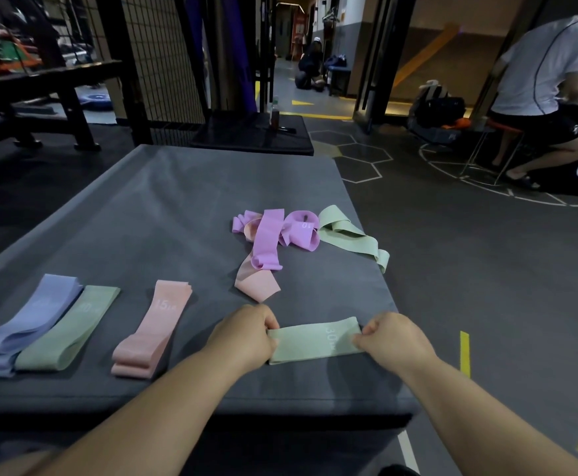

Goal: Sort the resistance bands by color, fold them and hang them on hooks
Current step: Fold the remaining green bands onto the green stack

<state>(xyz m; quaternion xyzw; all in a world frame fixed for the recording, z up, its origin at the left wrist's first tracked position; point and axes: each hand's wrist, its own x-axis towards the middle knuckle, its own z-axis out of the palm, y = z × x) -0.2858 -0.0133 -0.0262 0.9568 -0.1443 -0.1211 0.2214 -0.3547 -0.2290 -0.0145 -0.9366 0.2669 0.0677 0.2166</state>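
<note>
Green band, printed with a 30, lies flat near the front edge of the grey tabletop, drawn out between both hands. The left hand has its fingers curled over the band's left end and pinches it. The right hand pinches the right end in the same way. The step in hand looks like flattening and folding this band before it joins its colour.

To do it well, take out the slack without really stretching the band, since elastic pulled taut is likely to spring back and skew the fold. Line up the long edges of the two layers first, then carry one end over onto the other and press the crease with flat fingers before letting go.

Well to the left of the held band sit the finished piles. The pink stack is nearest, then a folded green band, and farthest out the blue stack, which the folded green one touches. The held band belongs on the folded green one, laid in the same direction so the pile can later be lifted as one.

Beyond the held band, farther up the tabletop, lies the unsorted heap. It holds purple bands, a loose pink band partly under them, and a loose green band on the right. I cannot make out any hooks.
</note>
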